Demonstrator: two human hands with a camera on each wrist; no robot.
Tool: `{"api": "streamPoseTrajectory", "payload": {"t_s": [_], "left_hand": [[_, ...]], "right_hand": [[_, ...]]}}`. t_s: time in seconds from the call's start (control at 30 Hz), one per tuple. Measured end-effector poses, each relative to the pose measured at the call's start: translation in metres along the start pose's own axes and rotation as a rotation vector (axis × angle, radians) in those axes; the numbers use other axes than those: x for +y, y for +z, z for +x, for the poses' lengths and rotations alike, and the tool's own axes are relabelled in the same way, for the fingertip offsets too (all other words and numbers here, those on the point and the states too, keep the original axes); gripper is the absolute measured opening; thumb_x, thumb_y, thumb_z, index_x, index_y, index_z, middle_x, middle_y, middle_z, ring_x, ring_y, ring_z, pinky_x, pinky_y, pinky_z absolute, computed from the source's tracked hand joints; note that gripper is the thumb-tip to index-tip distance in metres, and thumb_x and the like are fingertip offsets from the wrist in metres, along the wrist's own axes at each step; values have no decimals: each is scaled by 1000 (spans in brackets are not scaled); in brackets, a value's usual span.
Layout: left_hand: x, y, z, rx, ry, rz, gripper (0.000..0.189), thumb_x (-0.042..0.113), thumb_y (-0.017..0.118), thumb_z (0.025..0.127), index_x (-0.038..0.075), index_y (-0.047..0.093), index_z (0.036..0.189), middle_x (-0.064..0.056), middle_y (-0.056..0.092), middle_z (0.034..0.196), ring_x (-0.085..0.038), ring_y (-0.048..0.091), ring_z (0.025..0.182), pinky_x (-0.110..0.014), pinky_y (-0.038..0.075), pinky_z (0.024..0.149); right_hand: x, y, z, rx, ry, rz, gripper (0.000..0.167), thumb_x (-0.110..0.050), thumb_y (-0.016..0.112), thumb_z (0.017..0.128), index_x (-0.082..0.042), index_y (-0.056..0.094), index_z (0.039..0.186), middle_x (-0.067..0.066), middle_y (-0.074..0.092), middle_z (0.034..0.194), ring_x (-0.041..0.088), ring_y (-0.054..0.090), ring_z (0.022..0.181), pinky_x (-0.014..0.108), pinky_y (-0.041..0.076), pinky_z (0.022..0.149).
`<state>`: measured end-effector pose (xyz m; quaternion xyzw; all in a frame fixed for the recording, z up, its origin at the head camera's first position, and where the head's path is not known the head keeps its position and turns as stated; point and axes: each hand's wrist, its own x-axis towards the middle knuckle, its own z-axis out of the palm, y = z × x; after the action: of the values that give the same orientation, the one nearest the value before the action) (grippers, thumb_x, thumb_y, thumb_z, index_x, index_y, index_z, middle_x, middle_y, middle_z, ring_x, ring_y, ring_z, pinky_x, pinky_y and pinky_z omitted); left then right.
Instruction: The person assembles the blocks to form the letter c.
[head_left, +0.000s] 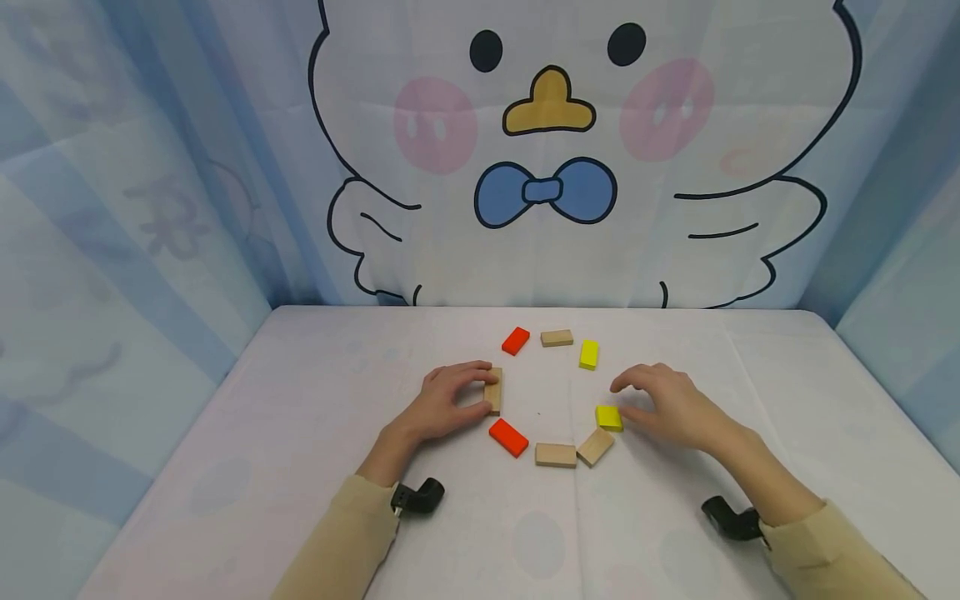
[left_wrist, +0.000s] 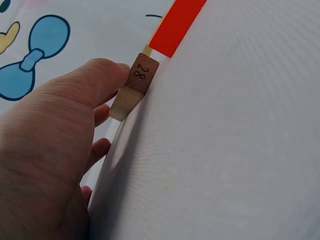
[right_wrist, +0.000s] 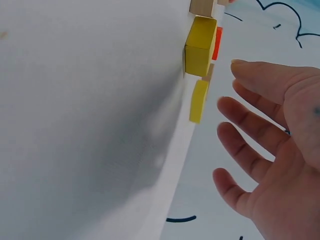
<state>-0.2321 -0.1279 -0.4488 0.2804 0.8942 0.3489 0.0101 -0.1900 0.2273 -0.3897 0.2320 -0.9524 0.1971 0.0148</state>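
At the left side of a rough ring of blocks, my left hand (head_left: 444,402) pinches a plain wooden block (head_left: 492,400) between thumb and fingers. The left wrist view shows the number 28 on the end of this wooden block (left_wrist: 140,73), with the thumb against it. My right hand (head_left: 671,406) hovers at the ring's right side, fingers loosely bent and apart, holding nothing. Closest to it is a yellow block (head_left: 609,418), which also appears in the right wrist view as a yellow block (right_wrist: 201,47) left of the thumb, not touched.
A red block (head_left: 509,437) and two wooden blocks, one flat (head_left: 556,455) and one angled (head_left: 596,447), form the near side. Across the far side lie a red block (head_left: 516,341), a wooden block (head_left: 557,338) and a yellow block (head_left: 588,355). A white cloth covers the table (head_left: 300,375).
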Motion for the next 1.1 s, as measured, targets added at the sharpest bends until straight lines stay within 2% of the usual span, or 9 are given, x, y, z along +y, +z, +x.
{"api": "streamPoseTrajectory", "payload": {"t_s": [0.3, 0.73, 0.9, 1.1], "left_hand": [[-2, 2, -1, 20, 16, 1, 40, 23, 73, 92, 15, 66, 131, -4, 53, 148, -25, 42, 140, -59, 17, 114], [-2, 0, 1, 6, 25, -5, 40, 24, 72, 93, 15, 65, 132, -3, 52, 148, -24, 41, 140, -58, 17, 114], [-3, 0, 0, 11, 28, -2, 40, 25, 73, 93, 16, 66, 131, -2, 53, 148, -24, 41, 140, -58, 17, 114], [-2, -1, 0, 1, 14, 2, 40, 25, 71, 93, 16, 65, 132, -3, 52, 149, -24, 40, 141, -56, 16, 115]], "right_hand": [[1, -5, 21, 25, -46, 20, 26, -8, 75, 89, -5, 70, 114, 10, 69, 113, 35, 60, 104, 56, 49, 88], [-10, -11, 67, 8, -33, 54, 32, -8, 75, 90, -4, 68, 122, 14, 66, 123, 39, 57, 112, 59, 45, 94], [-12, -9, 86, 12, -45, 76, 33, -9, 74, 91, -3, 68, 123, 15, 65, 125, 39, 57, 113, 57, 46, 96], [-17, -7, 109, -22, -50, 105, 33, -9, 72, 93, -3, 66, 125, 16, 64, 127, 40, 56, 116, 53, 47, 97]]}}
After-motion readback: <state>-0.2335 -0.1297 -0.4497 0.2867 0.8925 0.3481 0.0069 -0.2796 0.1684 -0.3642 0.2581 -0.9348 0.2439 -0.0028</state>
